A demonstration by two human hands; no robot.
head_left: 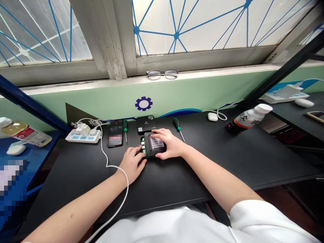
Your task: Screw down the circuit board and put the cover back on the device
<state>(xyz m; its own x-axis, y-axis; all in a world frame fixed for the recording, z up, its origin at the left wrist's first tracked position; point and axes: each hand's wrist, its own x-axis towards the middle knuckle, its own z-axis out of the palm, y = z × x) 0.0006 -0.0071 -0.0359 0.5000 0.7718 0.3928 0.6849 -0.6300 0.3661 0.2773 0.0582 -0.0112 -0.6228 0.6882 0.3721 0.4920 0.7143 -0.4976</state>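
Black electronic box [155,143] sits mid-counter, label side up, between the 2 hands. Right hand [171,143] reaches over it from the right: fingers on the far edge, thumb by the near edge, grip closed across the box. Left hand [132,161] at the box's left side, fingertips touching the port edge, thumb lower and near; can't tell if that grip pinches anything.

Progress, judging by layout: partway. Case looks opened, since the green circuit board [143,142] with its ports shows along the left side. Flat black cover [145,124] lies apart, just beyond the box; probably its shell, not confirmed. Box isn't closed up. Whether more parts come out or go back in, can't tell. No tool in either hand.

Counts on the counter [215,168]: 1 box, 1 flat cover, 2 green-and-black screwdrivers (left screwdriver [125,126] beside the phone, right screwdriver [179,128] far right of the box), 1 smartphone [115,135], 1 white power strip [83,136] at far left, 1 white earbud case [212,116] at far right, 1 white-capped bottle [249,118] at right. 1 white cable [108,165] crosses the left forearm. Windowsill: 1 pair of eyeglasses [162,74].
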